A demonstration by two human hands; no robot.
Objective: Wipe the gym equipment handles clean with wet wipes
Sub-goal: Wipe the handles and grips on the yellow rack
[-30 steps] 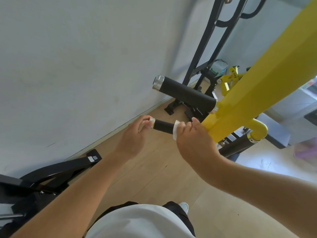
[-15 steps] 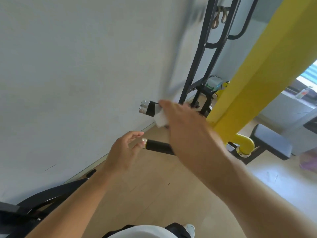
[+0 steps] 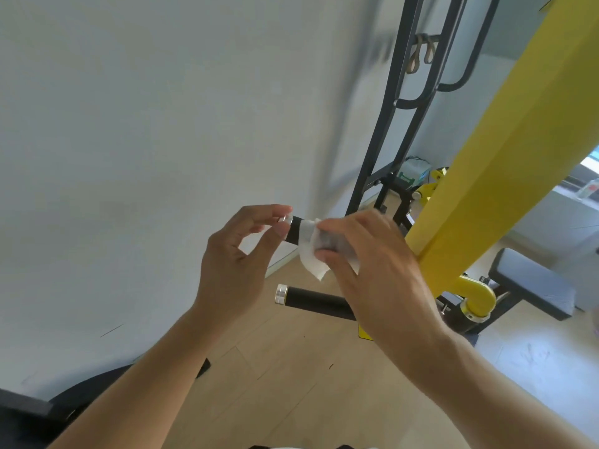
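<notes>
Two black handles with silver end caps stick out leftward from a yellow machine arm [image 3: 492, 176]. My right hand [image 3: 366, 264] wraps a white wet wipe [image 3: 311, 251] around the upper handle [image 3: 294, 231]. My left hand [image 3: 240, 257] pinches that handle's silver end cap between thumb and fingertips. The lower handle [image 3: 312, 299] is bare and untouched, just below both hands; its inner end is hidden behind my right wrist.
A white wall [image 3: 146, 140] runs close on the left. A black metal rack [image 3: 398, 118] stands behind the handles. A grey padded bench [image 3: 531, 283] sits at the right on the wooden floor. Black equipment [image 3: 29, 416] lies at the lower left.
My right hand left the lower handle and carried the wipe up onto the upper handle. My left hand released the lower handle's end and now pinches the upper one's cap.
</notes>
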